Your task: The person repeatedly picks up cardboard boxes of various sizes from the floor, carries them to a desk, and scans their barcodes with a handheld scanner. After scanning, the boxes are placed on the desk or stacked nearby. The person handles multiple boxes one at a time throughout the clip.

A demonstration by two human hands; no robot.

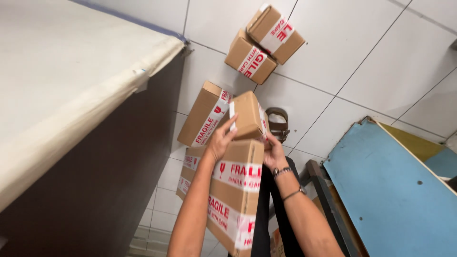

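A small brown cardboard box (248, 118), sealed with white-and-red tape, is gripped between both my hands. My left hand (222, 141) clasps its left side and my right hand (275, 154), with bracelets at the wrist, clasps its right lower edge. The small box sits above a larger taped cardboard box (235, 190) that lies under my forearms. Another taped box (204, 114) lies on the floor just left of it.
Two more taped boxes (264, 43) lie stacked on the white tiled floor (342, 57) farther away. A brown sandal (278, 123) lies beside the held box. A pale table top (62, 81) fills the left. A blue board (390, 190) leans at the right.
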